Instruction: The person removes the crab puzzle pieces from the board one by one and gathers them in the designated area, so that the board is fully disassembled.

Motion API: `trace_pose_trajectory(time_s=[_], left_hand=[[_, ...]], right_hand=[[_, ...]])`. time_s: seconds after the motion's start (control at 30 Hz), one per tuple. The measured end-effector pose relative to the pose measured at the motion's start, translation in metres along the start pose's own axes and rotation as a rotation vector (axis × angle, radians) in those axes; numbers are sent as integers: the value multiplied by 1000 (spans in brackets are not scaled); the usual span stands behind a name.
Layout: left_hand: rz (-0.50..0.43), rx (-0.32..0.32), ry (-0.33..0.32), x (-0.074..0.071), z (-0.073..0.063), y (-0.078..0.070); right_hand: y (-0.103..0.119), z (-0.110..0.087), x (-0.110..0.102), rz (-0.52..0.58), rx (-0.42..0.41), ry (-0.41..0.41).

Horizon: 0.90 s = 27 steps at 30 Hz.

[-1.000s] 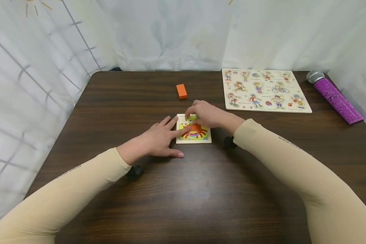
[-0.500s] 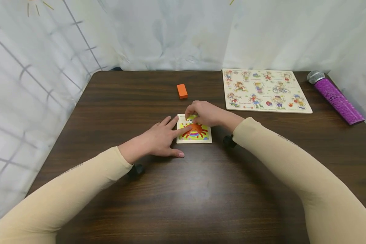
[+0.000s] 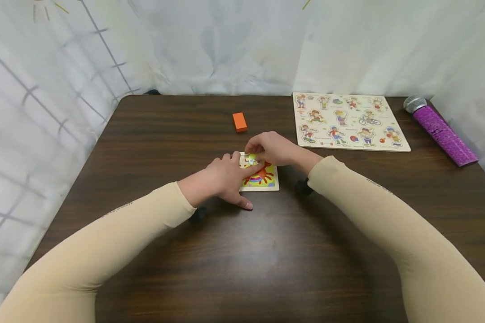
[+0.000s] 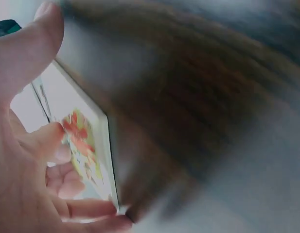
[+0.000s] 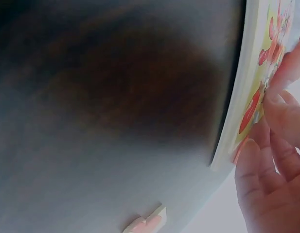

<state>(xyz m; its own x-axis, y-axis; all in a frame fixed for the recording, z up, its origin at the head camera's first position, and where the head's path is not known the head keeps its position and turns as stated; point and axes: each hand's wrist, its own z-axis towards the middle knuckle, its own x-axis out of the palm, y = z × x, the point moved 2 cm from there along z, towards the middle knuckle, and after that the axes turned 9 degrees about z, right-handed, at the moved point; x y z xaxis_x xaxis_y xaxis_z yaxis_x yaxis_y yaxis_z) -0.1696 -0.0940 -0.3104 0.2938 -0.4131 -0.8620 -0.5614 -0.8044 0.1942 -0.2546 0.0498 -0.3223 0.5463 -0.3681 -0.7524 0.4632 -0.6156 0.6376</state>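
A small crab jigsaw puzzle (image 3: pixel 262 181) in a pale wooden frame lies flat at mid-table. My left hand (image 3: pixel 228 177) reaches over its left side, fingers spread, with the index finger laid across the orange crab picture. In the left wrist view, fingertips of the left hand (image 4: pixel 30 160) touch the frame's edge. From the upper right, my right hand (image 3: pixel 276 149) pinches a yellow-green puzzle piece (image 3: pixel 251 158) with an eye on it, over the puzzle's upper part. The right wrist view shows that thumb and fingers beside the puzzle (image 5: pixel 254 109); the piece itself is mostly hidden there.
An orange block (image 3: pixel 240 122) sits behind the puzzle. At the back right lies a large wooden board (image 3: pixel 351 121) with sports figures, and farther right a purple glittery microphone (image 3: pixel 442 132). White curtains (image 3: pixel 226 49) hang around the brown table (image 3: pixel 242 260).
My left hand has slid right over the puzzle, covering its left edge, and its index finger now reaches closer to the right hand. The right hand has hardly moved.
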Motion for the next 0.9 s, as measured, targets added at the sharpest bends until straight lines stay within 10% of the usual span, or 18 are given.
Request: trace_pose_trajectory(time_s=[0.9], left_hand=[[26,-40,16,1,5,-5]], right_hand=[[-7,-11,-15,221,104,-119]])
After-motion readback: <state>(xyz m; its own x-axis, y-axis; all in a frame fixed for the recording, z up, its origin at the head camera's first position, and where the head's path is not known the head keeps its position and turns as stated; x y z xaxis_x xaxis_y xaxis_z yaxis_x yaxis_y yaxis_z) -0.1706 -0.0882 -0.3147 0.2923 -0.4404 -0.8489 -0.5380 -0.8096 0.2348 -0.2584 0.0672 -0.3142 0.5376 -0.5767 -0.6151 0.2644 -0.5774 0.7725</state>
